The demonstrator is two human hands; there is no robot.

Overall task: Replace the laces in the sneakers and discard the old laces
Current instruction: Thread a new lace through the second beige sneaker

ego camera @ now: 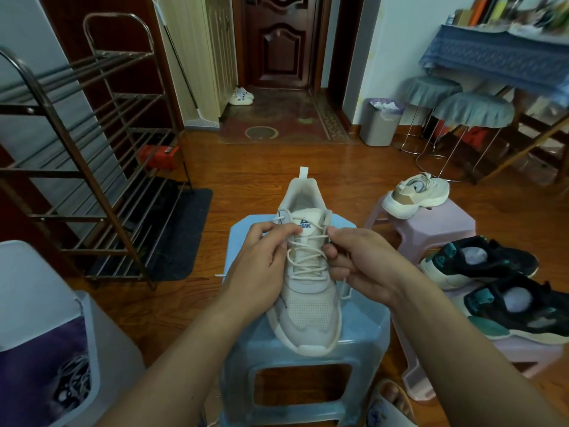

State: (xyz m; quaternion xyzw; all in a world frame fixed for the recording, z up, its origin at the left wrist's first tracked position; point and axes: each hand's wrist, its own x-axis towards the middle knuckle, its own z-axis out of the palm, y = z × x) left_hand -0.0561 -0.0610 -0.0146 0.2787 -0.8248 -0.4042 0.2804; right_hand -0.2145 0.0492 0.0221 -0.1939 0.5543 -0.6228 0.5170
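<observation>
room: wooden floor (277, 155), dark panelled door (280, 41) at the far end with a patterned mat (286, 118) before it. metal shoe rack (86, 143) stands along the left side, shelves bare as far as visible. lined bin (52, 334) at lower left, close to the camera; a tangle of pale laces (74, 380) lies inside it. second, grey bin (380, 124) by the far wall, next to two cloth-covered stools (474, 109).

blue plastic stool (363, 334) at centre. pink stool (437, 226) to its right carries a cream sneaker (415, 194), lying tilted with the heel toward the camera. pair of black-and-teal sneakers (505, 282) sits on another pale stool at the right edge, paper stuffed in the openings.

task item: white sneaker (308, 303) upright on the blue stool, toe toward the camera, heel tab pointing away. cream lace (308, 260) crosses through the eyelets up to the tongue.

left hand (258, 266): fingers curled, pinching the lace at the upper left eyelets beside the tongue label. right hand (366, 266): fingers curled, gripping the lace at the upper right eyelets; a loose end hangs down below the palm along the shoe's side.
</observation>
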